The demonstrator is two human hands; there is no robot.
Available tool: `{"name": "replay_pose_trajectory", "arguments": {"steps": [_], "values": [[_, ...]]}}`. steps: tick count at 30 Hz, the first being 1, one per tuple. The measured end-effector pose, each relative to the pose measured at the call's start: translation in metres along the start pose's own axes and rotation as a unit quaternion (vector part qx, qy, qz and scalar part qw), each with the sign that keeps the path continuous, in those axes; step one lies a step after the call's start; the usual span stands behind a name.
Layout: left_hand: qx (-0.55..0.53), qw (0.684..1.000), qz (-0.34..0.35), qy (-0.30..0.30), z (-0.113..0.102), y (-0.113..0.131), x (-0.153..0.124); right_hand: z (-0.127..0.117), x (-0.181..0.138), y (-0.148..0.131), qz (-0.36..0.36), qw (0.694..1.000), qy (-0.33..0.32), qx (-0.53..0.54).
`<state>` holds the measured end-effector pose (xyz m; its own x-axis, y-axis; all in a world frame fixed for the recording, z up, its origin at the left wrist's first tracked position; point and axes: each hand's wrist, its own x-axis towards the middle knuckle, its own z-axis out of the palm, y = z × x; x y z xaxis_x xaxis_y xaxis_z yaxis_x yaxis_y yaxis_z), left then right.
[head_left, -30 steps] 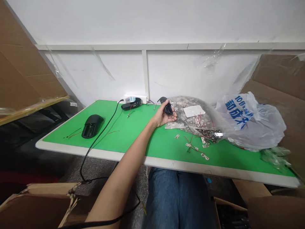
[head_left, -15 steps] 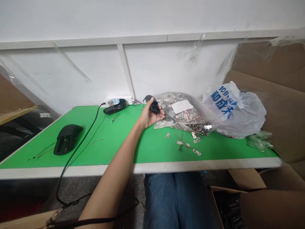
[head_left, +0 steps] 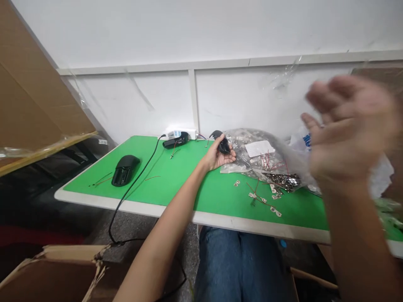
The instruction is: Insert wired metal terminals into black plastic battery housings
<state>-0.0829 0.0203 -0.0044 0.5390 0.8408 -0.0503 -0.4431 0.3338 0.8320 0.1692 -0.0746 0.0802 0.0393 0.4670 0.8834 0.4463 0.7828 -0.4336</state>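
Note:
My left hand [head_left: 221, 156] is closed around a black computer mouse [head_left: 224, 146], held above the green tabletop beside a clear plastic bag [head_left: 233, 164] of metal parts. Up at the right, close to the camera, is my right hand [head_left: 349, 126], blurred by motion, palm showing and fingers apart, with nothing seen in it. It covers much of a white plastic bag [head_left: 382, 176]. Several small metal contact plates [head_left: 252, 195], some with red wires, lie in front of the clear bag.
Another mouse [head_left: 125, 171] lies at the left with loose wires. A third mouse body [head_left: 176, 141] sits by a white power strip [head_left: 194, 134]. A black cable [head_left: 135, 180] runs over the table's front edge. Cardboard boxes [head_left: 63, 268] stand below.
My right hand has come into view at the right, raised. The view has swung, so the table sits further right. My left hand keeps its hold on the mouse.

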Motion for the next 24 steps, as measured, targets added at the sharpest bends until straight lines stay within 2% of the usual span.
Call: {"name": "replay_pose_trajectory", "arguments": {"steps": [2,3,6,8,11,14,17,21,24], "values": [[0.012,1.000,0.008,0.005,0.000,0.000,-0.001,0.026,0.003,0.020,0.021,0.998,0.054,-0.015],[0.018,1.000,0.012,0.008,0.000,-0.001,-0.002,0.038,0.000,0.034,0.022,0.997,0.045,-0.062],[0.035,0.999,0.023,0.010,-0.002,-0.002,-0.002,0.062,-0.018,0.075,0.012,0.982,-0.074,-0.172],[0.045,0.998,0.031,0.008,-0.002,-0.003,-0.002,0.068,-0.032,0.088,-0.020,0.958,-0.180,-0.221],[0.079,0.996,0.044,0.015,0.001,-0.006,-0.002,0.069,-0.043,0.085,-0.026,0.938,-0.244,-0.245],[0.130,0.983,0.104,0.071,0.009,-0.012,-0.007,0.068,-0.046,0.073,-0.019,0.931,-0.257,-0.259],[0.180,0.962,0.157,0.133,0.014,-0.018,-0.019,0.067,-0.046,0.070,-0.010,0.930,-0.263,-0.255],[0.194,0.962,0.132,0.144,0.016,-0.021,-0.042,0.067,-0.048,0.074,0.017,0.944,-0.239,-0.226],[0.204,0.951,0.153,0.176,0.018,-0.021,-0.051,0.066,-0.048,0.076,0.030,0.949,-0.222,-0.219]]}}
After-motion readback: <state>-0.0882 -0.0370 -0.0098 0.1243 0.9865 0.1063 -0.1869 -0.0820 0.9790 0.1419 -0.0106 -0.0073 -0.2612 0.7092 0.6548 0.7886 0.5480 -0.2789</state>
